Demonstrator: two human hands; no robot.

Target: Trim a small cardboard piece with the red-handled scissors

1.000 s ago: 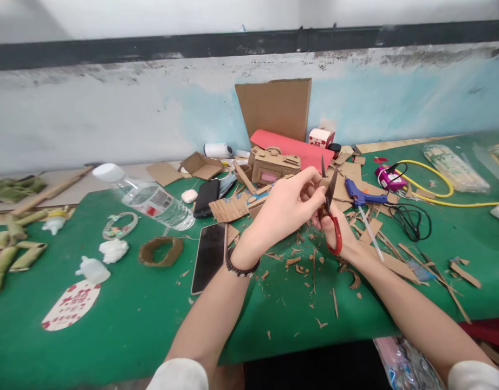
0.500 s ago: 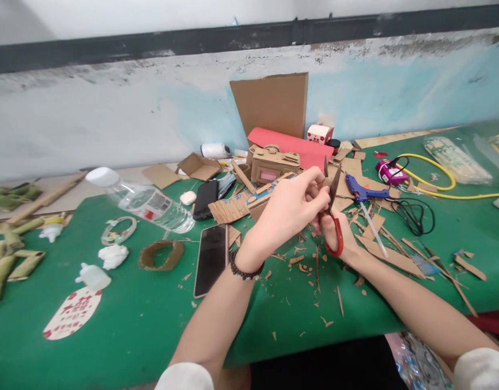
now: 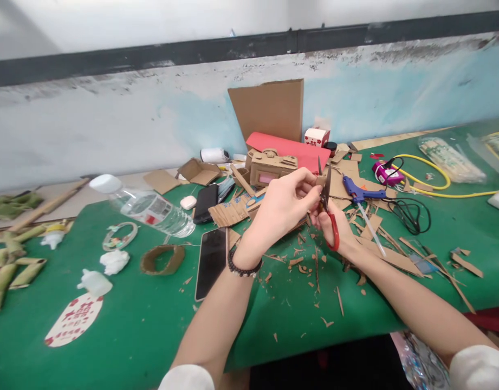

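My right hand (image 3: pixel 337 226) is closed on the red-handled scissors (image 3: pixel 333 233), whose dark blades point up and stand slightly apart. Close against the blades is my left hand (image 3: pixel 292 200), its fingers pinched together; whatever they hold is hidden or too small to name. Behind my hands sits a cardboard camera model (image 3: pixel 271 167) with a pink window. Corrugated cardboard (image 3: pixel 228 211) lies left of my left hand, and brown scraps (image 3: pixel 302 265) are scattered below both hands.
A phone (image 3: pixel 211 262), a cardboard ring (image 3: pixel 162 260) and a tilted water bottle (image 3: pixel 151 208) are on the left. To the right, a blue glue gun (image 3: pixel 361 190) lies by a purple adapter (image 3: pixel 387 173) with a yellow cable. A cardboard sheet (image 3: pixel 269 111) leans on the wall.
The view has shifted slightly. The scissor blades have turned more upright and look closer together, and both hands stay close to each other.
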